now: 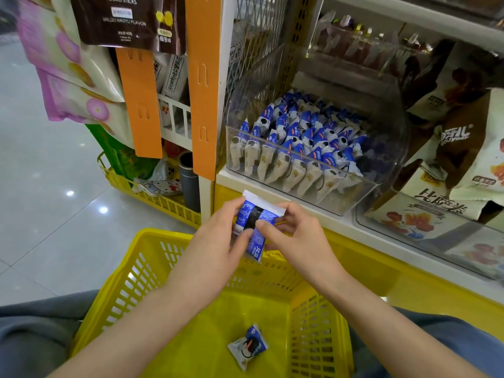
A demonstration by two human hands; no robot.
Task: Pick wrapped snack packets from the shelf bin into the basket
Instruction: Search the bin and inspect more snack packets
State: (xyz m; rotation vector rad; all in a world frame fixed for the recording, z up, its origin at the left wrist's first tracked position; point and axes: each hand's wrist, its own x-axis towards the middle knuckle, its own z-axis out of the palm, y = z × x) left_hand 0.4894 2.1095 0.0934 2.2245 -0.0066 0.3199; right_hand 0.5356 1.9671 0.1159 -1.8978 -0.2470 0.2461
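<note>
A blue and white wrapped snack packet (255,223) is held upright between my left hand (218,241) and my right hand (294,233), above the far rim of the yellow basket (152,257). Both hands pinch it, the left from the side, the right at its lower edge. One more packet (248,346) lies on the basket floor. The clear shelf bin (387,148) behind my hands holds several rows of the same packets (300,140).
Larger snack bags (447,159) fill the clear bin to the right. Orange hanging strips (203,85) and hung bags (73,66) stand left of the shelf post. A second yellow basket (152,195) sits on the tiled floor at left.
</note>
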